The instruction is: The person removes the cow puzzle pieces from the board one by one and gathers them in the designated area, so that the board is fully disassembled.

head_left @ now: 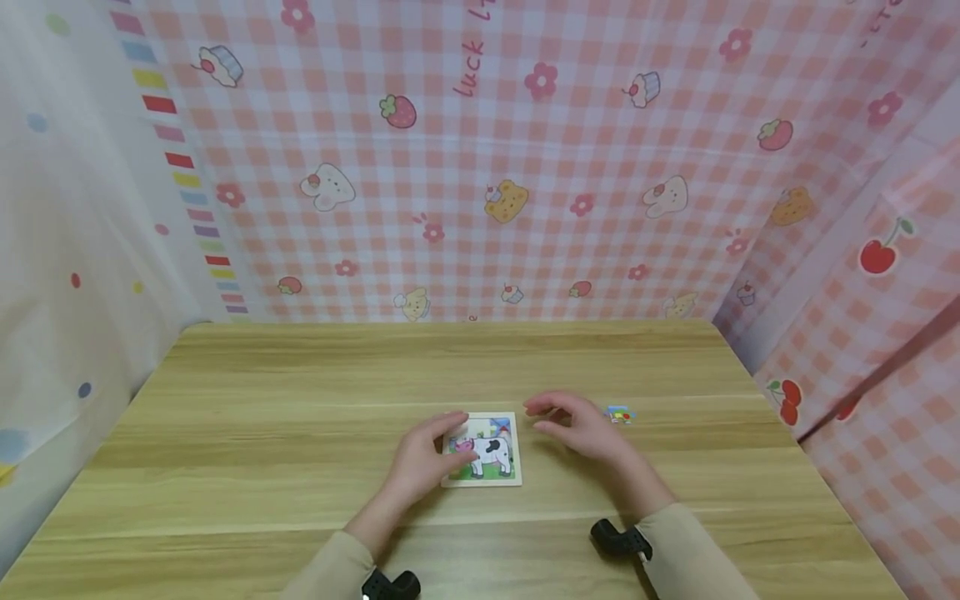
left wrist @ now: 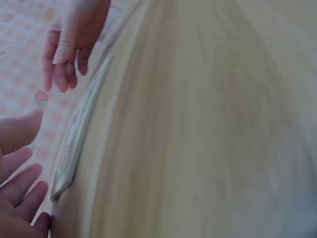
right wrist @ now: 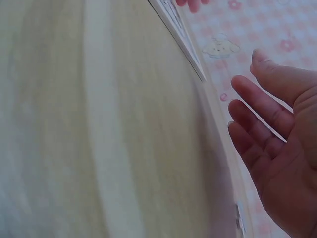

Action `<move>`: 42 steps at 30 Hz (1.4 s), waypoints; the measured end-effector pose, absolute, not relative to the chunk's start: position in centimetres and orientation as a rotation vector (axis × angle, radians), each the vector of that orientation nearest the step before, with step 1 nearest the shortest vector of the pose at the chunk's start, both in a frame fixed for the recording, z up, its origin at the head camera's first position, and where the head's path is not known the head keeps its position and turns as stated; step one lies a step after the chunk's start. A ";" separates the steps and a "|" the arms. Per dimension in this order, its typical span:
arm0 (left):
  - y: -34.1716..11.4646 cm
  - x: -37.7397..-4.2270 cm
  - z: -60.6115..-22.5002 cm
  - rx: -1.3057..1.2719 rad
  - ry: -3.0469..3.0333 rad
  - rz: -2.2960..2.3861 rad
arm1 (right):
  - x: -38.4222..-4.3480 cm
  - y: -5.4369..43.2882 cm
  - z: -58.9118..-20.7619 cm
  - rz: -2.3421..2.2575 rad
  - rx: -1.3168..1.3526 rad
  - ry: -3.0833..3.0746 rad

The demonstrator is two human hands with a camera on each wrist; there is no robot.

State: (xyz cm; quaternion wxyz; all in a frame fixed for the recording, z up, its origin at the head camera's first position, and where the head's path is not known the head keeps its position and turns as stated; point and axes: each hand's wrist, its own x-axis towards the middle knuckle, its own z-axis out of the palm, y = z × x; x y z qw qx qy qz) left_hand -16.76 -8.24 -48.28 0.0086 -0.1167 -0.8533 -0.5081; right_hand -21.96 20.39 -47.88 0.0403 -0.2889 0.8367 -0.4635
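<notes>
The left hand [head_left: 422,457] is reaching in from the near left, thumb and fingers spreading apart over the puzzle's left side; whether it is touching, I cannot tell. The right hand [head_left: 581,427] is hovering just right of the puzzle, fingers bending loosely and holding nothing. The puzzle [head_left: 518,450] is lying flat on the surface [head_left: 285,475] between them, its pale frame surrounding a black-patched white cow [head_left: 492,452]. The board is looking nearly square; the cow's long axis is running left-right, pink muzzle pointing left, feet pointing toward the person.
</notes>
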 end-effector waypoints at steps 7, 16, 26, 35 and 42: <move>-8.4 -16.9 -48.7 -0.454 -2.706 -1.583 | -21.9 19.3 -48.2 -1.378 -0.906 2.557; -8.7 -16.9 -48.8 -0.587 -2.779 -1.562 | -22.5 18.3 -48.3 -1.351 -0.904 2.536; -8.7 -16.6 -48.4 -0.721 -2.784 -1.403 | -23.0 17.6 -48.0 -1.298 -0.950 2.540; -8.7 -16.7 -48.7 -0.745 -2.814 -1.353 | -23.6 17.5 -48.3 -1.244 -1.054 2.544; -8.9 -16.8 -48.9 -0.756 -2.819 -1.345 | -24.1 16.9 -48.2 -1.117 -1.122 2.583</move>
